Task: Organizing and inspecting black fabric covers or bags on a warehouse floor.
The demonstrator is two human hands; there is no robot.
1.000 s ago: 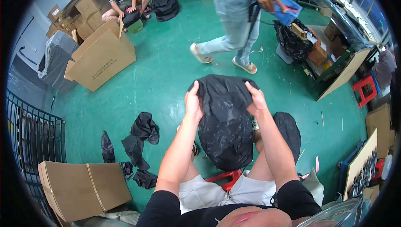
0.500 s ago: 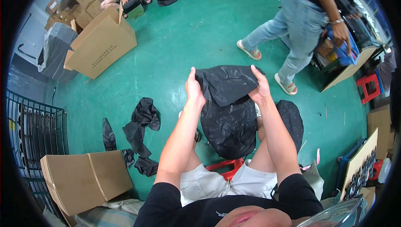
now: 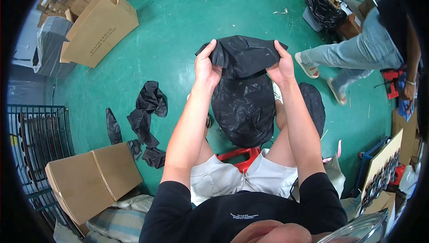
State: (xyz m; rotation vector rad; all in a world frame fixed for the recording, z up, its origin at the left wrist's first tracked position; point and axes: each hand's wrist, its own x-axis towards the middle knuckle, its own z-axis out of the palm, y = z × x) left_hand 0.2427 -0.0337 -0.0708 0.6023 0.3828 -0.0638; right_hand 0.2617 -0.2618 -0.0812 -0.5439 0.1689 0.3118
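A piece of thin black fabric [image 3: 245, 54] hangs stretched between my two hands, creased and folded over along its upper edge. My left hand [image 3: 208, 66] pinches its left end, thumb uppermost. On the other end, my right hand [image 3: 281, 68] grips the fabric the same way. Just below, between my knees, rests a large rounded black fabric bundle [image 3: 243, 111]; what is inside it cannot be seen. Another rounded black bundle [image 3: 313, 106] lies beside my right leg.
Crumpled black fabric pieces [image 3: 152, 99] lie on the green floor to the left. A closed carton [image 3: 96, 176] stands near my left side, with a metal rack [image 3: 44, 131] behind it. A red stool [image 3: 241, 159] shows between my legs. A person [image 3: 371, 42] walks at the right.
The view has shifted, so the floor things sit higher in the picture. Both hands still hold the fabric, now slightly farther out. The walking person has moved right.
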